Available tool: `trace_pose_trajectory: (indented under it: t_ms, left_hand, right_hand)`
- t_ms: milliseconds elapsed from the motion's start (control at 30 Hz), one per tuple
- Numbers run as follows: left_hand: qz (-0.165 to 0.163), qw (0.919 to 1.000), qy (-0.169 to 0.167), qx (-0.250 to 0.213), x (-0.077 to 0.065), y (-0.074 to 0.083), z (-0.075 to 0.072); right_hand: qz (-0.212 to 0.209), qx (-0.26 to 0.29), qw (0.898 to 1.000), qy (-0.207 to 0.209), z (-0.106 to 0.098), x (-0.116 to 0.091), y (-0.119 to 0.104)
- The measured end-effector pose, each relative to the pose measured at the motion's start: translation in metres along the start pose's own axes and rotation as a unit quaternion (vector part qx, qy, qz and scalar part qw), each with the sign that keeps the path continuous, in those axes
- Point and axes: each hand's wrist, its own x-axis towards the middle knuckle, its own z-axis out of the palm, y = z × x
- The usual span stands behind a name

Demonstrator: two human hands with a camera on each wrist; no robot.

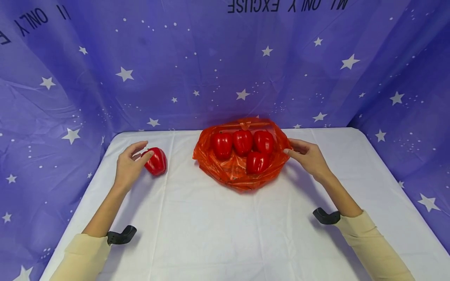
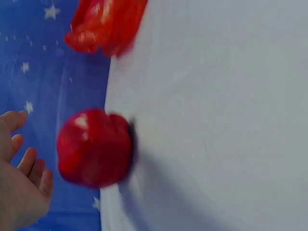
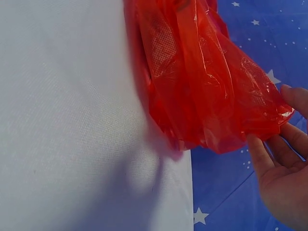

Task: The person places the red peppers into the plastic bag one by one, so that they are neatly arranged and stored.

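A single red bell pepper [image 1: 157, 161] lies on the left part of the table. My left hand [image 1: 129, 164] is right beside it, fingers loosely bent and thumb overlapping its edge in the head view. The left wrist view shows a gap between the fingers and the pepper [image 2: 95, 148]. Right of centre, a thin red plastic bag [image 1: 228, 175] sits with its mouth spread wide. Several red bell peppers [image 1: 242, 143] rest inside. My right hand [image 1: 311, 159] pinches the bag's right rim between thumb and fingers, as the bag [image 3: 202, 86] in the right wrist view also shows.
A white cloth [image 1: 207, 226] covers the table. Behind and at both sides hangs a blue curtain [image 1: 211, 78] with white stars, close to the table's far edge. A black wrist mount [image 1: 121, 235] sits on the left forearm, another mount [image 1: 326, 216] on the right.
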Motion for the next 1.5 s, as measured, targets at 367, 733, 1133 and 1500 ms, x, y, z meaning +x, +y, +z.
trace_pose_trajectory:
  t_ms: [367, 733, 1133, 1500]
  left_hand:
    - [-0.109, 0.9846, -0.137, -0.012, 0.011, -0.053, -0.015]
    - [-0.14, 0.9778, -0.151, -0.039, 0.013, -0.062, -0.011]
    - [-0.122, 0.9785, -0.158, -0.053, 0.01, -0.064, -0.01]
    - [-0.068, 0.9846, -0.154, -0.049, 0.011, -0.028, -0.002]
  right_hand:
    - [-0.004, 0.005, 1.0, -0.003, 0.0, 0.001, 0.0]
    - [0.0, 0.0, 1.0, -0.001, 0.0, 0.0, -0.001]
    - [0.002, -0.005, 1.0, 0.002, 0.0, 0.0, -0.002]
    - [-0.001, -0.003, 1.0, 0.003, -0.001, -0.001, -0.001]
